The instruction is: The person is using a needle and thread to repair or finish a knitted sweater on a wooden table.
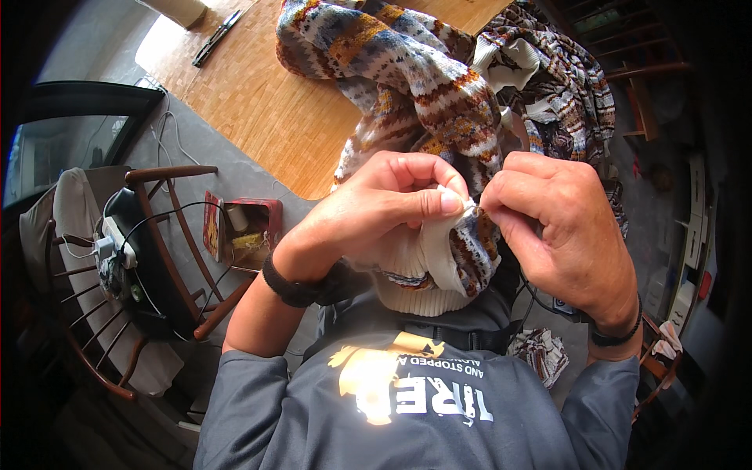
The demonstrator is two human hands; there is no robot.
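A patterned knit sweater [446, 98] in white, brown, blue and mustard runs from the wooden table down onto my lap. My left hand [395, 192] pinches the edge of its cream ribbed band [440, 254] between thumb and forefinger. Close beside it, my right hand [548, 223] has thumb and fingers pressed together at the same edge; whatever is between them is too small to make out. The two hands almost meet over my lap. Part of the knit is hidden behind my fingers.
More patterned knitwear [548, 70] is heaped at the table's right. Tweezers or snips [215, 37] lie on the wooden table [258, 117]. On the left stand a wooden chair [176, 235] with a power strip [117, 239] and cables, and an open red box [270, 215]. Knit pieces [540, 354] lie low at right.
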